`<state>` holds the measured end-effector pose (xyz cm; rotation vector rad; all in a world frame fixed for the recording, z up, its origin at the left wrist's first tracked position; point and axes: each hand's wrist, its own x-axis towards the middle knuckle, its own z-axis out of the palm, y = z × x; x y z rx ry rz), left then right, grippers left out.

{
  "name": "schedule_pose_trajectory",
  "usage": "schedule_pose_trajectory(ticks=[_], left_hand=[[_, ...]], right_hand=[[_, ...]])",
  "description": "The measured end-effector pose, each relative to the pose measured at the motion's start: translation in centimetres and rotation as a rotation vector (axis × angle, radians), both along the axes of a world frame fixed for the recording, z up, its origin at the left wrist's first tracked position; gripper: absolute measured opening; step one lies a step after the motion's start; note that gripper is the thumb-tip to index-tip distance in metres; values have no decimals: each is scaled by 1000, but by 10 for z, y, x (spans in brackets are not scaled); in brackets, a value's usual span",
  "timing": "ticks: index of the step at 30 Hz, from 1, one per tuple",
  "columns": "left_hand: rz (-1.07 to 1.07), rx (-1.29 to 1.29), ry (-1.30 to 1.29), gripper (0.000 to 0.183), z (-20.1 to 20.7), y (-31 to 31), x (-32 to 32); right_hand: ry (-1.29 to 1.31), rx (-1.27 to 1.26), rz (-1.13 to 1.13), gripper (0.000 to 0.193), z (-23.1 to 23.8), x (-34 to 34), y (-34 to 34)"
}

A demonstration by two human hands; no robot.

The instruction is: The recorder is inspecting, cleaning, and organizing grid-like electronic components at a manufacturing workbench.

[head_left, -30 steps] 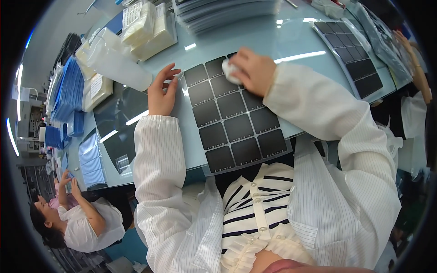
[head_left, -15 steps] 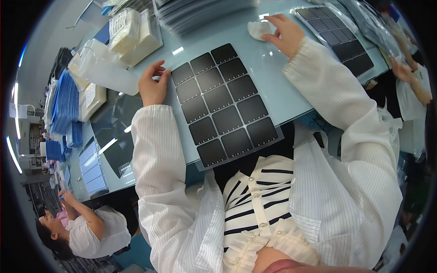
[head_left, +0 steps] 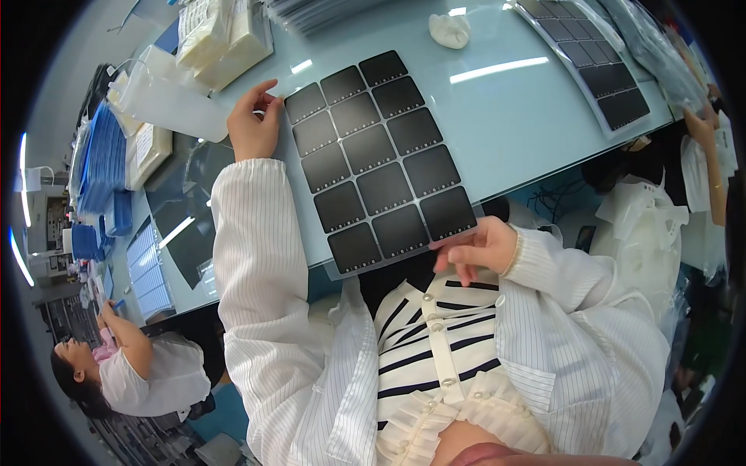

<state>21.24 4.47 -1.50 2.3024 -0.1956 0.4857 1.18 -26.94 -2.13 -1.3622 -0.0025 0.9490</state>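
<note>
A sheet of dark rectangular panels (head_left: 368, 148) in a grid lies before me on a translucent backing, its near edge over the table's front edge. My left hand (head_left: 254, 123) rests beside the far left corner. Its fingers are loosely bent, with a gap between thumb and fingers. At the near right corner, my right hand (head_left: 486, 253) pinches the edge of the sheet, with a fingertip showing through the backing. A crumpled white wipe (head_left: 450, 31) sits beyond the sheet, out of both hands.
Another dark panelled sheet (head_left: 584, 58) lies at the far right, beside plastic bags (head_left: 649, 50). To the left are a translucent plastic container (head_left: 172, 105), wrapped packs (head_left: 225, 39) and blue stacks (head_left: 105, 159). A seated co-worker (head_left: 148, 365) is at lower left; another person's hand (head_left: 703, 124) shows at right.
My right hand has let go of the white wipe and come back to the sheet's near right corner. The left hand stays by the far left corner.
</note>
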Motion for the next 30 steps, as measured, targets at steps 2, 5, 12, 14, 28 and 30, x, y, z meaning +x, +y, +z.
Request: schedule_pose_trajectory(ticks=[2,5,12,14,28,30], left_hand=[[6,-6,-14,25,0,2,-2],[10,-51,-34,23,1,6,-5],[-24,-369,212,23,10,7,-18],[-43,-419,273,24,12,11,-21],[-207,-136,635,33,38,9,-33],[-212,-135,631,33,38,9,-33]], right_hand=[[-8,116,-129,24,3,1,11],[-48,-9,-134,25,16,2,17],[-35,-103,-215,25,42,-9,7],[-39,-208,-14,24,51,-10,2],[-631,90,103,14,0,-24,-7],[-644,100,102,14,-6,-26,-7]])
